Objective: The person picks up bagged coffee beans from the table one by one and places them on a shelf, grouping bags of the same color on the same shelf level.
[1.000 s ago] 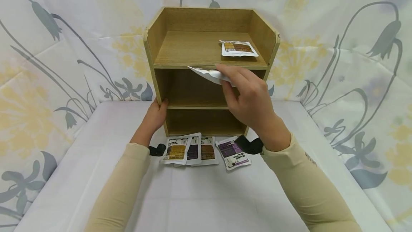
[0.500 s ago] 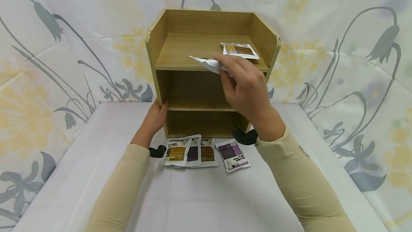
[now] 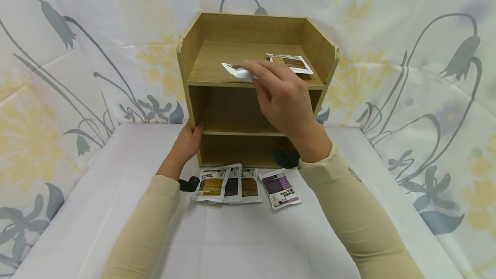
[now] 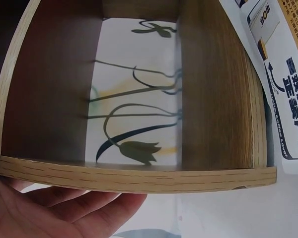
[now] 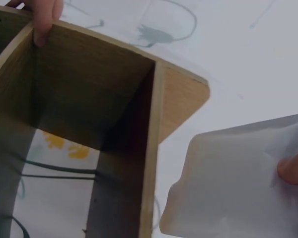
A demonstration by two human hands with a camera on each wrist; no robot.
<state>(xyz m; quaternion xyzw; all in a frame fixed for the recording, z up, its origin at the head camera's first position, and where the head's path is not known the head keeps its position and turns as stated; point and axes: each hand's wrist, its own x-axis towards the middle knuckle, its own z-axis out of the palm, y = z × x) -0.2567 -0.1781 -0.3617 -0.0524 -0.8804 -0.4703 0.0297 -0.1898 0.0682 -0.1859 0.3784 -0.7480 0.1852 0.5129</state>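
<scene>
- Left hand (image 3: 187, 142): gripping the left side of a wooden shelf unit (image 3: 232, 50).
- Right hand (image 3: 284, 98): pinching a white packet (image 3: 235, 70) near the unit's top.

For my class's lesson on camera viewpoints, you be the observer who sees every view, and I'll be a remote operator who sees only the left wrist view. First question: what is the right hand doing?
Observer: The right hand pinches a white pouch, held up near the top shelf.
Operator: My picture doesn't show the top of that shelf. Is anything lying on it?
Observer: Yes, the head view shows a second pouch lying toward its right side.
</scene>
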